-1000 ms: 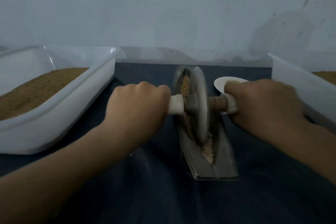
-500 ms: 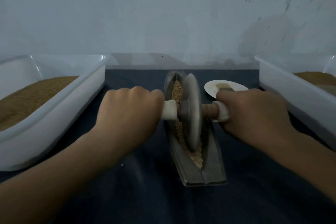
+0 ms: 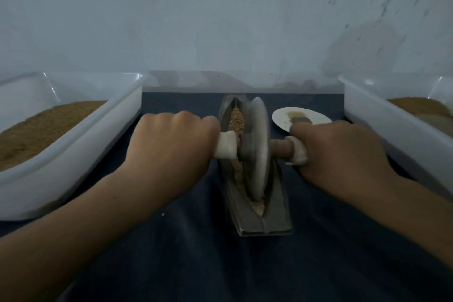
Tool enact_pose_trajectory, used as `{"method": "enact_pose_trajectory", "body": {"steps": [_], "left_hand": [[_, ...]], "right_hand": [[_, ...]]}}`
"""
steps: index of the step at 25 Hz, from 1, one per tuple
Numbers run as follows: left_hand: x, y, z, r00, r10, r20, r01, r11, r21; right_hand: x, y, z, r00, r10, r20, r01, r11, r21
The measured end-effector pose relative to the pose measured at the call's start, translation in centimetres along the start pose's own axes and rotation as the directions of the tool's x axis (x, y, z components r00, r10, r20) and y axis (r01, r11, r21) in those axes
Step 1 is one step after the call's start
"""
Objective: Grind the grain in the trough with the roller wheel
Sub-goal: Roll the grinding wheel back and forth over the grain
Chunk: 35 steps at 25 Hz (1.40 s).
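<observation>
A long metal trough (image 3: pixel 277 213) lies lengthwise in front of me on a dark blue cloth. Tan grain (image 3: pixel 236 117) fills its groove at the far end, and paler crushed grain shows near the front. The grey roller wheel (image 3: pixel 257 152) stands upright in the groove, around the trough's middle. Its axle handle (image 3: pixel 226 146) sticks out on both sides with white-wrapped grips. My left hand (image 3: pixel 169 144) is closed around the left grip. My right hand (image 3: pixel 340 152) is closed around the right grip.
A white plastic tub (image 3: pixel 81 152) with brown meal stands at the left. Another white tub (image 3: pixel 392 130) with similar meal stands at the right. A small white dish (image 3: pixel 316 117) lies behind my right hand. A pale wall closes the back.
The wheel has rolled slightly toward the far end of the trough with both hands on its handle; more crushed grain shows near the front. The view has shifted a little.
</observation>
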<state>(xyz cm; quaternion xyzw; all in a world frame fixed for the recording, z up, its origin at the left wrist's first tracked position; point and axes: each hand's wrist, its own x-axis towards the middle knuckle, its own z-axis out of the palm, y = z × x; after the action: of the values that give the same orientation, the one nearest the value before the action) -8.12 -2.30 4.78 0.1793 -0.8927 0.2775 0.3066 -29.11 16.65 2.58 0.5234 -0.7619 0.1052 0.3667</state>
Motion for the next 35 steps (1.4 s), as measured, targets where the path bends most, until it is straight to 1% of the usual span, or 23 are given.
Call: {"method": "enact_pose_trajectory", "body": {"steps": [1,3,5,7,8,9,11,12,13,15,16,18,20,21,22,24,26,27,28,30,32,34,35], "left_hand": [[0.5,0.0,0.3,1.0,-0.02,0.024,0.02,1.0,0.002],[2.6,0.5,1.4,0.981,-0.087,0.172,0.071,0.993,0.098],[5.4,0.1,2.7,0.939,-0.181,0.291,0.173,0.983,0.052],[6.3,-0.2,3.4,0.896,-0.229,0.381,0.235,0.972,0.032],[5.7,-0.2,3.1,0.905,-0.216,0.367,0.219,0.975,0.034],[4.5,-0.1,2.7,0.936,-0.176,0.305,0.174,0.984,0.036],[1.4,0.2,1.3,0.988,-0.066,0.141,0.065,0.998,0.011],[0.1,0.2,0.5,0.998,-0.023,0.06,0.023,1.0,0.006],[-0.6,0.0,0.4,0.999,-0.003,0.046,0.003,1.0,-0.008],[-0.1,-0.1,0.8,0.99,-0.063,0.128,0.063,0.998,0.004],[0.8,0.2,1.4,0.982,-0.103,0.161,0.093,0.994,0.064],[3.8,0.4,2.6,0.947,-0.196,0.254,0.179,0.98,0.092],[6.3,0.1,3.0,0.918,-0.22,0.331,0.217,0.975,0.048],[6.3,0.0,3.0,0.907,-0.218,0.36,0.222,0.975,0.032],[5.3,0.0,2.5,0.917,-0.206,0.341,0.209,0.978,0.027],[1.3,0.3,1.0,0.966,-0.131,0.224,0.135,0.991,-0.003],[-1.5,0.2,-0.8,0.997,-0.038,0.073,0.043,0.997,-0.064],[-1.6,0.0,-0.7,0.999,-0.012,0.046,0.016,0.997,-0.073],[-1.1,-0.1,-0.4,0.997,-0.022,0.073,0.026,0.998,-0.063],[1.2,0.4,0.8,0.985,-0.088,0.149,0.08,0.995,0.056],[4.6,0.5,2.3,0.949,-0.167,0.266,0.154,0.985,0.072],[7.0,0.0,2.9,0.918,-0.171,0.358,0.162,0.985,0.055],[6.9,0.0,2.5,0.916,-0.156,0.369,0.147,0.988,0.053]], "right_hand": [[0.3,0.3,0.6,0.999,0.025,0.02,-0.025,1.0,0.0],[2.9,-0.4,1.8,0.993,0.084,0.082,-0.078,0.995,-0.065],[6.5,-1.4,2.6,0.971,0.147,0.191,-0.14,0.989,-0.048],[8.6,-1.6,2.7,0.949,0.153,0.275,-0.145,0.988,-0.049],[8.3,-1.4,2.2,0.95,0.133,0.283,-0.126,0.991,-0.043],[7.0,-1.1,1.7,0.964,0.093,0.25,-0.085,0.995,-0.043],[2.9,-0.5,0.7,0.993,0.002,0.115,0.005,0.998,-0.06],[1.2,-0.4,0.1,0.998,-0.023,0.05,0.025,0.998,-0.051],[0.2,0.0,-0.1,1.0,-0.032,-0.001,0.032,0.999,-0.016],[1.1,0.1,0.3,1.0,0.004,0.013,-0.004,1.0,0.0],[2.4,-0.4,0.9,0.999,0.025,0.048,-0.023,0.999,-0.042],[5.7,-1.2,1.8,0.977,0.106,0.187,-0.102,0.994,-0.031],[8.0,-1.3,1.9,0.935,0.148,0.323,-0.151,0.988,-0.016],[8.0,-1.1,1.7,0.926,0.147,0.349,-0.15,0.988,-0.019],[7.3,-1.0,1.0,0.936,0.119,0.33,-0.115,0.993,-0.033],[4.0,-0.8,-0.2,0.987,0.001,0.163,0.01,0.998,-0.067],[1.0,-0.5,-1.4,0.996,-0.093,-0.014,0.093,0.996,-0.004],[0.6,0.0,-1.3,0.994,-0.104,-0.045,0.106,0.994,0.037],[0.8,0.1,-0.9,0.996,-0.085,-0.024,0.086,0.995,0.041],[3.0,-0.5,0.7,0.996,0.042,0.077,-0.04,0.999,-0.034],[6.0,-1.2,2.4,0.963,0.168,0.212,-0.169,0.985,-0.01],[7.8,-1.1,3.0,0.932,0.188,0.31,-0.205,0.978,0.024],[7.4,-1.0,2.6,0.928,0.177,0.328,-0.199,0.979,0.035]]}}
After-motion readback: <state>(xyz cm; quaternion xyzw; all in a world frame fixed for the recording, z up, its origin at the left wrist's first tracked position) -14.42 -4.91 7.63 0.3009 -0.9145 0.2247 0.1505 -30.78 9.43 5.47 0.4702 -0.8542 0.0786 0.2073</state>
